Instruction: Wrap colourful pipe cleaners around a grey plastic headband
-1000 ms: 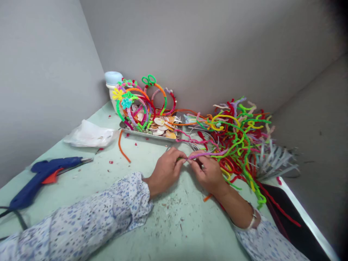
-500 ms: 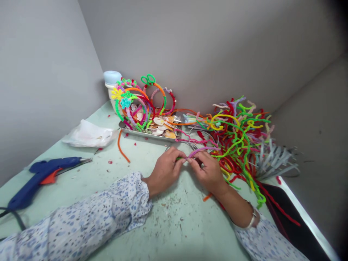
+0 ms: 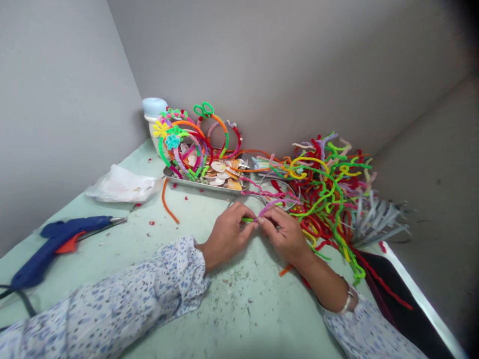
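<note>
My left hand [image 3: 230, 234] is closed in a pinch on a green pipe cleaner [image 3: 247, 220], of which a short stretch shows between the fingers. Fingertip to fingertip with it, my right hand [image 3: 282, 234] pinches a purple pipe cleaner [image 3: 270, 205] that curves up and to the right over its knuckles. The green and purple pieces meet between my fingertips; how they are joined is hidden. Behind the hands, a thin grey wire hoop [image 3: 243, 198] lies on the table, and I cannot tell whether the fingers touch it.
A metal tray [image 3: 204, 187] holds shells and several pipe-cleaner headbands [image 3: 224, 134]. Tangled pipe cleaners [image 3: 325, 189] and grey strips [image 3: 377, 222] lie at right. On the left are a blue glue gun [image 3: 71, 229], a plastic bag [image 3: 123, 184] and a white bottle [image 3: 153, 119].
The purple pipe cleaner has bent into a tighter arc near my right fingers. A little more green shows beside my left fingertips. Both hands stay almost in place.
</note>
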Tool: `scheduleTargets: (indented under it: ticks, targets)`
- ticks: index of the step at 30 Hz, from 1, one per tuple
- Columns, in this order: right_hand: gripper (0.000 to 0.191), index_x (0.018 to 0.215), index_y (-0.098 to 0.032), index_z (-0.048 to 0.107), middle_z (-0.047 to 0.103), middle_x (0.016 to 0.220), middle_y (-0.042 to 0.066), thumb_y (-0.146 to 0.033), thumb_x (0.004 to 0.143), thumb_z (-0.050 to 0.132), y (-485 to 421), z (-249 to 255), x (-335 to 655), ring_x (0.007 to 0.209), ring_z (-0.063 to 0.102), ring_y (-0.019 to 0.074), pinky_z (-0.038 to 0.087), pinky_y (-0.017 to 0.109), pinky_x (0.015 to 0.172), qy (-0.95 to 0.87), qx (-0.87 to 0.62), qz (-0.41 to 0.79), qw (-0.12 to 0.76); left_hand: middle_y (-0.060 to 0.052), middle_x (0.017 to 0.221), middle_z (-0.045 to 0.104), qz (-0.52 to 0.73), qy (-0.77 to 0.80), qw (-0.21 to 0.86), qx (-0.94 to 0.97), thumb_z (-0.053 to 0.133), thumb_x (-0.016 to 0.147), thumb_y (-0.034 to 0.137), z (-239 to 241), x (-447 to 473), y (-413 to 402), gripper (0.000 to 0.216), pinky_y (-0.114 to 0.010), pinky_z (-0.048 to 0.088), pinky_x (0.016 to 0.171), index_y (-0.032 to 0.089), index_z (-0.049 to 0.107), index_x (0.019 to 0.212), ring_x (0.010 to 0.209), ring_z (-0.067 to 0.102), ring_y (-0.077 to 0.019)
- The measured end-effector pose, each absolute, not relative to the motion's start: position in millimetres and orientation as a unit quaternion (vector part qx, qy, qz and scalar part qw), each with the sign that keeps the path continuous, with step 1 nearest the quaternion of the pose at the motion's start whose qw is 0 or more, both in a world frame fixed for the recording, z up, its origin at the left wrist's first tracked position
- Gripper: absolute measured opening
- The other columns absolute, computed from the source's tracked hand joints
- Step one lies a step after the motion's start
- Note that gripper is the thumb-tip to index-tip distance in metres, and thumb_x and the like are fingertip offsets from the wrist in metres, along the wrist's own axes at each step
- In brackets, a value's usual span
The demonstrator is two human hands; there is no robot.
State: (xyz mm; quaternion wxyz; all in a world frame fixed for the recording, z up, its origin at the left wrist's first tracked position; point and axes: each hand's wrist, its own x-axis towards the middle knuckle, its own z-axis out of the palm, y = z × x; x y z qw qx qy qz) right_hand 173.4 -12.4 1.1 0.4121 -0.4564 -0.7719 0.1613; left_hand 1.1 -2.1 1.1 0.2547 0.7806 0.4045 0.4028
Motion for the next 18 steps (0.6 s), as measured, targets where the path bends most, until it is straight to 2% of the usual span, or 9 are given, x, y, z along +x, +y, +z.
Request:
scheduleTargets:
  ticks: [18]
  targets:
    - [0.019,0.069,-0.02,0.055,0.052,0.067,0.0,-0.024,0.088,0.052,-13.1,3.5,172.0,0.064,0.049,0.0148,0.039,0.027,0.061,-0.763,-0.468,0.18,0.407,-0.002,0.083,0.057,0.398,0.409,0.257,0.78,0.057,0.082,0.02,3.1,1.4,-4.5,0.002,-0.028,0.042,0.071,0.018,0.058,0.083,0.079,0.052,-0.0159]
